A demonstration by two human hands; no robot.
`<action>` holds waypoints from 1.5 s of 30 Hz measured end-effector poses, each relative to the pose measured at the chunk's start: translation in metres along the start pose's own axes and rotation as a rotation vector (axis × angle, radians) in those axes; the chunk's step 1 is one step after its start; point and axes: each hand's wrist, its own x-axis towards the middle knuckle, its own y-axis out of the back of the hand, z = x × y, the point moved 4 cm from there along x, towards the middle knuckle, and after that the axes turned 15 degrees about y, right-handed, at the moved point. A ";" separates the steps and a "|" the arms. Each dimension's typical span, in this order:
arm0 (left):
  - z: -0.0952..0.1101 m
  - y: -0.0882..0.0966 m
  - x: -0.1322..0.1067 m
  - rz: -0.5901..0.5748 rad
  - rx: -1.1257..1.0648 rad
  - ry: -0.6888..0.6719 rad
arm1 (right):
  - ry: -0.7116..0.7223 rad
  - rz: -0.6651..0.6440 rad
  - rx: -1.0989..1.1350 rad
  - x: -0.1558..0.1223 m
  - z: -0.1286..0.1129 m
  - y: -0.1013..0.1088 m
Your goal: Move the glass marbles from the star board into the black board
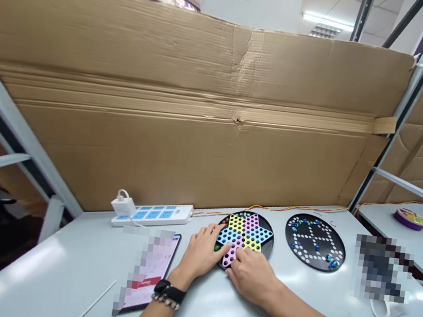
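A round black Chinese checkers board (267, 246) with a star of pink, yellow and blue fields lies on the table. My left hand (202, 249) rests at its left side, fingers stretched forward and thumb spread toward the star's lower point. Small dark green and reddish marbles show in the rim by that hand. At the board's near right edge is my right hand (252, 277), its fingers curled in and touching the lower part of the star. Whatever is under those fingers is hidden. To the right lies a second black round board (310, 252) with white dots and several blue marbles.
A tablet (151, 273) lies left of my left arm. Behind it is a white power strip (161, 215) with a plugged-in charger (123, 204). Cardboard (180, 159) walls off the back. A blurred dark object (382, 269) is on the right. A thin white stick (93, 304) lies in front.
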 end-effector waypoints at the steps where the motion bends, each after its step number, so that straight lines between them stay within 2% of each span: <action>1: -0.001 -0.001 0.000 -0.003 -0.002 -0.002 | -0.013 -0.005 0.018 0.000 0.001 0.002; 6: -0.007 -0.006 0.003 0.015 -0.033 -0.023 | -0.067 0.010 0.101 -0.002 0.005 0.012; 9: -0.009 -0.007 0.004 0.016 -0.042 -0.029 | -0.043 0.026 0.175 -0.005 0.011 0.018; 13: -0.008 -0.006 0.003 -0.002 -0.044 -0.005 | 0.012 0.051 0.287 -0.016 0.032 0.028; 16: -0.007 -0.005 0.002 -0.002 -0.049 -0.005 | -0.004 0.033 0.325 -0.026 0.050 0.032; 19: -0.008 -0.005 0.002 0.023 -0.063 -0.024 | -0.006 0.003 0.373 -0.031 0.059 0.032; 24: -0.009 -0.006 0.003 0.008 -0.061 -0.018 | 0.041 -0.047 0.404 -0.029 0.056 0.031; 37: -0.005 -0.004 0.004 -0.011 -0.041 -0.003 | 0.001 -0.174 0.355 -0.013 0.059 0.034; 45: -0.006 -0.006 0.004 -0.025 -0.026 -0.013 | 0.066 -0.066 0.514 -0.016 0.065 0.030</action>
